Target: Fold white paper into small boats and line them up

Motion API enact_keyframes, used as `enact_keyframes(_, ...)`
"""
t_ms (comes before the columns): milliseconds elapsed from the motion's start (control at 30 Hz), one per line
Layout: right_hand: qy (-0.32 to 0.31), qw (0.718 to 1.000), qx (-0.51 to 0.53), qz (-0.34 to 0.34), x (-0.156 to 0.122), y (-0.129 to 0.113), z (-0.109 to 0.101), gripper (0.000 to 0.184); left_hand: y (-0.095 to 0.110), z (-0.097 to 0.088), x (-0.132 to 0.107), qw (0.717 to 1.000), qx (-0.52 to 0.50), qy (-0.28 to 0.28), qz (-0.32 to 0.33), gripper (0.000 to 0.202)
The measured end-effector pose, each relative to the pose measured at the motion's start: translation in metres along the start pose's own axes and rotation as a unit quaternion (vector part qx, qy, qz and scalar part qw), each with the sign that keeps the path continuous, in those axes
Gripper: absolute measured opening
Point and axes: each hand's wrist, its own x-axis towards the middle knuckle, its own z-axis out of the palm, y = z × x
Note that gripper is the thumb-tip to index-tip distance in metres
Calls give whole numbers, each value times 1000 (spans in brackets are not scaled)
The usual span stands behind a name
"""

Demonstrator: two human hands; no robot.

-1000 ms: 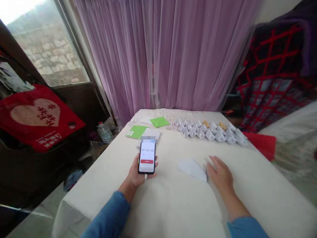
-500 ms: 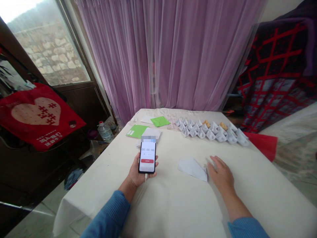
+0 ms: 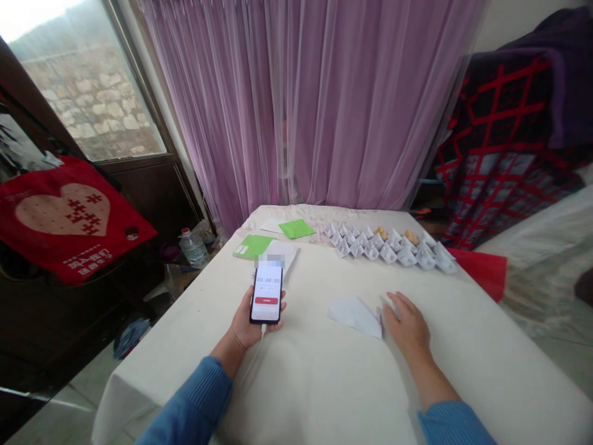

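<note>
My left hand [image 3: 246, 316] is wrapped round a smartphone [image 3: 267, 290], held upright with its screen facing me. The screen reads 00:00:00 above a red button, and a white cable [image 3: 256, 358] runs from its lower end. On the tablecloth, my right hand [image 3: 408, 324] lies palm down with thumb and fingers apart, holding nothing. Just left of its thumb is a folded sheet of white paper [image 3: 354, 316], flat on the table with a pointed corner. Whether the thumb touches that paper, I cannot tell. Folded paper boats [image 3: 388, 252], mostly white and a few tan, stand in rows further back.
Green booklets [image 3: 296, 228] and white sheets [image 3: 286, 252] lie at the table's back left. A red sheet [image 3: 482, 269] is at the right edge. Beside the table's left are a plastic bottle [image 3: 193, 248] and a red bag [image 3: 69, 216]. Purple curtains [image 3: 352, 111] hang behind.
The phone and left hand have shifted slightly left in view, along with the whole scene as the camera turned a little. The right hand keeps its place beside the folded paper.
</note>
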Motion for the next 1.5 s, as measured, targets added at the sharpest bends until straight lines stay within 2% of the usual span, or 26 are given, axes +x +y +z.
enact_keyframes(233, 6, 1000, 10, -10, -1, 4, 2, 52, 40, -9, -30, 995, 59, 73, 37, 61)
enact_keyframes(333, 3, 1000, 17, -9, -1, 6, 4, 51, 58, -9, -41, 985, 103, 124, 54, 59)
enact_keyframes(467, 0, 1000, 16, 4, -1, 7, 5, 49, 81, -8, -52, 963, 166, 196, 75, 59)
enact_keyframes(633, 8, 1000, 30, 5, 0, 7, 8, 48, 100, -4, -61, 917, 274, 275, 94, 53)
enact_keyframes(667, 9, 999, 31, 5, 0, 7, 8, 47, 104, -3, -61, 893, 324, 298, 97, 54)
enact_keyframes(700, 8, 999, 31, 5, 0, 7, 8, 47, 108, -3, -59, 854, 387, 332, 101, 57)
enact_keyframes(733, 8, 999, 32, 5, 0, 6, 8, 48, 113, -3, -57, 800, 458, 374, 103, 60)
enact_keyframes(767, 6, 999, 31, 4, 0, 5, 7, 48, 118, -4, -55, 716, 543, 427, 95, 62)
enact_keyframes(800, 5, 999, 32, 2, 0, 4, 7, 49, 122, -4, -52, 666, 577, 463, 92, 63)
enact_keyframes(867, 4, 1000, 29, 5, -1, 1, 4, 50, 130, -5, -46, 604, 615, 500, 87, 60)
enact_keyframes(933, 3, 1000, 22, 11, -1, -3, 2, 49, 132, -6, -43, 543, 663, 509, 80, 57)
enact_keyframes(1067, -1, 1000, 14, 14, -1, -9, -2, 45, 118, -10, -43, 450, 734, 505, 60, 62)
enact_keyframes(1100, -2, 1000, 12, 14, -2, -10, -3, 44, 113, -12, -44, 386, 771, 506, 38, 63)
enact_keyframes(1133, -2, 1000, 12, 15, -2, -11, -3, 43, 108, -13, -44, 337, 796, 502, 24, 63)
enact_keyframes(1167, -1, 1000, 9, 17, -2, -12, -4, 41, 104, -15, -44, 305, 810, 501, 17, 63)
enact_keyframes(1233, -1, 1000, 5, 17, -3, -15, -6, 37, 96, -17, -43, 265, 822, 504, 5, 64)
enact_keyframes(1300, -8, 1000, 1, 6, -4, -19, -8, 32, 90, -17, -42, 249, 824, 508, -1, 64)
enact_keyframes(1400, -27, 999, -1, -18, -6, -26, -12, 27, 85, -17, -39, 236, 827, 511, 4, 60)
enact_keyframes(1500, -46, 999, 0, -26, -8, -31, -16, 25, 81, -16, -38, 239, 823, 516, 7, 57)
